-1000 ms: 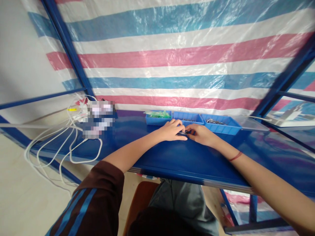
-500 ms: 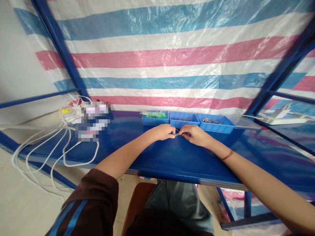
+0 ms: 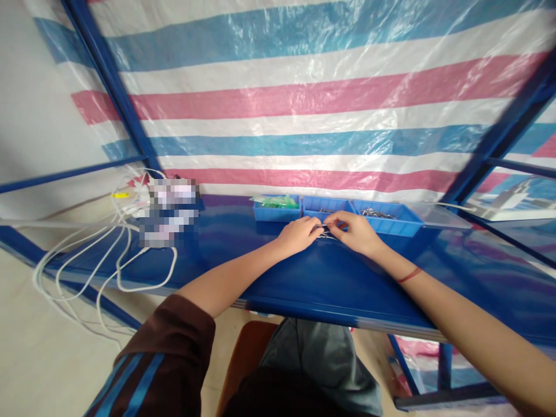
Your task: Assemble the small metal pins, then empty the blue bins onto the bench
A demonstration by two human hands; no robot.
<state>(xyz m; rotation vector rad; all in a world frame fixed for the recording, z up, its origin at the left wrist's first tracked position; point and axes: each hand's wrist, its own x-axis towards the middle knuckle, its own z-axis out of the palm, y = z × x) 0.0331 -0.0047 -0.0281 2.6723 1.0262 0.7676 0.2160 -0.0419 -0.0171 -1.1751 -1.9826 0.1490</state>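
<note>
Just at six o'clock from the middle blue plastic bin (image 3: pixel 329 204), the left hand (image 3: pixel 299 236) at nine and right hand (image 3: pixel 358 233) at three pinch a slim silvery metal piece (image 3: pixel 325 225), seemingly lengthwise between them.

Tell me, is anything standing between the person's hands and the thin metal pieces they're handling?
Nothing visible does. The left hand and right hand both have their fingers at the thin metal pieces. The middle blue bin sits just beyond, not between.
</note>
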